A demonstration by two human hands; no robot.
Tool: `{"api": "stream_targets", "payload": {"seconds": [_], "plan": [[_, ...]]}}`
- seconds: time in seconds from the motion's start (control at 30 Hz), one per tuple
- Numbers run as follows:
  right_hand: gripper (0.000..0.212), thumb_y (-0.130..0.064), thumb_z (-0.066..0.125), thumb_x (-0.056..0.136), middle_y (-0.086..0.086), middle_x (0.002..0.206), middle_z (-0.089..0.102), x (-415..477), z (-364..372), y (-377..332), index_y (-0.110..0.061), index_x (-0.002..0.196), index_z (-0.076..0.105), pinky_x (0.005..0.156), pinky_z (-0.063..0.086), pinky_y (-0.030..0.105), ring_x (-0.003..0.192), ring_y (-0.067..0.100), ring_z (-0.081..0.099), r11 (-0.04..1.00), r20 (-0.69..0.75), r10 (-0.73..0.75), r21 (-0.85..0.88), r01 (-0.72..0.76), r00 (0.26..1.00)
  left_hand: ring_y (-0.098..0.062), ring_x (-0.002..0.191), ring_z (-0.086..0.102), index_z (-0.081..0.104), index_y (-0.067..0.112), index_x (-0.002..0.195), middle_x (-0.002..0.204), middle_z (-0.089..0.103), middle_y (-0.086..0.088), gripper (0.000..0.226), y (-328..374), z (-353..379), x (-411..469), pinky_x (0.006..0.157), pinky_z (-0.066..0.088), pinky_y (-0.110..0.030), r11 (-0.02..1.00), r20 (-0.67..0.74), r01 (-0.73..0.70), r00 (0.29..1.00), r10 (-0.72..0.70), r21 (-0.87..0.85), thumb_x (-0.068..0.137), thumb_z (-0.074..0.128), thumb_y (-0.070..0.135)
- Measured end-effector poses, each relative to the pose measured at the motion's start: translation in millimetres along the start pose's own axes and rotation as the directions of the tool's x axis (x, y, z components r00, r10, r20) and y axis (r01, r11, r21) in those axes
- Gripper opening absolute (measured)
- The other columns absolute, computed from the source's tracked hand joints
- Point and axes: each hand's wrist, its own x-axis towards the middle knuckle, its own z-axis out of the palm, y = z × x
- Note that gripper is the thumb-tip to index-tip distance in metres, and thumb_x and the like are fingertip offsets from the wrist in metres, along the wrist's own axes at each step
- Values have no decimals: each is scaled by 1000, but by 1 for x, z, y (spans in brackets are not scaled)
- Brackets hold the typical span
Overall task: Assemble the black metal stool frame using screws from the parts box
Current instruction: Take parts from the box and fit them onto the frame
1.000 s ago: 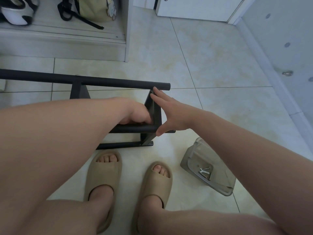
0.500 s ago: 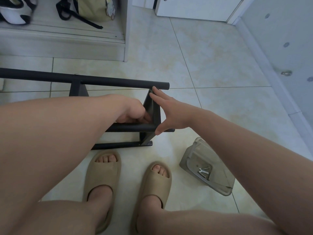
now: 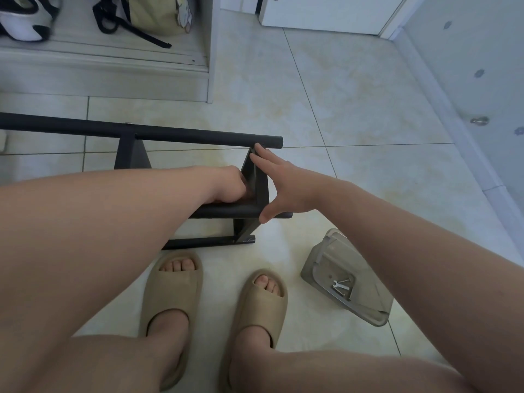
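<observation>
Head view, far left first: a low shelf carries a pale bag [image 3: 153, 15] with black straps.

Nearer, the black stool frame [image 3: 198, 136] stands on the tiled floor [image 3: 340, 109]. Its long top rail runs from the left edge toward the middle, and two shorter rails lie below it, close to the feet.

The left hand [image 3: 229, 185] reaches inside the frame, with its fingers curled in against the inner face of the end plate [image 3: 262, 191]. What they pinch, if anything, is hidden, so I cannot tell whether a screw is between them. The right hand [image 3: 283, 185] lies flat against the outer face of that plate, fingers straight and spread, thumb down by the near rail, bracing and gripping nothing.

The frame looks like steel tube, so I judge it stiff and moderately heavy. It should not flex, but the smooth paint could let it slide on the glossy tile. The best hold seems to be around a rail beside a joint, or a palm on the end plate as now, with fingers kept out of the corner.

Two beige slippers [image 3: 173, 287] sit just near of the frame.

To the right, partly under the right forearm, a cloudy plastic parts box [image 3: 317, 256] rests tilted on the floor. Inside are a small flat spanner [image 3: 338, 285] and a few thin metal pieces beside it, too small to identify.
</observation>
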Motion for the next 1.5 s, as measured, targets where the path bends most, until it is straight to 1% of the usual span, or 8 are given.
{"api": "stream_targets", "payload": {"seconds": [0.17,0.47,0.53,0.63,0.77,0.87,1.13,1.5], "plan": [[131,-40,89,72,-16,166,-21,0,1,1,-23,162,-5,125,9,33,154,8,-2,1000,4,3,12,-3,1000,-31,99,68,72,10,113,107,72,-11,25,-5,-3,2,98,53,-47,997,107,33,994,-25,-75,91,60,11],[131,-39,89,72,-13,166,-21,-1,-1,-2,-20,162,-4,126,8,36,153,6,-3,1000,7,3,4,-3,1000,-31,102,64,70,13,112,108,70,-10,25,-6,3,11,99,51,-47,999,28,-41,999,40,33,90,59,18],[131,-39,89,72,-13,166,-21,-1,-1,-2,-20,162,-4,126,9,35,153,5,-3,1000,8,5,7,-5,1000,-31,97,66,71,11,107,102,71,-10,22,-7,4,13,95,53,-43,999,14,-50,999,50,-3,88,62,17],[130,-39,89,73,-13,166,-21,-1,-2,-3,-20,162,-4,125,9,35,153,5,-2,1000,11,6,5,-6,1000,-28,74,59,73,11,89,78,67,-6,9,-7,3,15,72,48,-31,991,-13,-71,997,70,-112,85,65,11],[130,-39,89,73,-13,167,-21,-1,-2,-3,-20,162,-4,124,9,35,153,6,-1,1000,12,6,2,-6,1000,-21,56,50,72,18,70,49,58,6,16,-7,1,13,57,38,-25,987,-9,-54,999,54,-152,82,68,10],[130,-39,89,73,-13,166,-21,-1,-2,-3,-21,162,-4,124,9,34,153,5,-1,1000,15,8,10,-8,1000,-24,61,52,77,11,82,61,62,-2,8,-7,1,12,65,41,-28,983,18,-25,999,29,-185,80,69,11],[130,-39,89,73,-14,166,-22,0,-1,-1,-21,162,-5,125,8,35,153,6,-3,1000,12,8,14,-9,1000,-27,68,60,74,6,100,79,68,-12,24,-7,-1,9,73,48,-35,972,83,54,996,-36,-230,78,72,15],[131,-40,89,72,-13,166,-21,-2,0,-1,-21,162,-4,123,8,34,153,6,-3,1000,4,0,9,-1,1000,-22,91,69,74,7,113,94,77,-6,25,-10,-2,12,94,51,-35,934,267,131,963,-40,-331,92,64,17]]}}
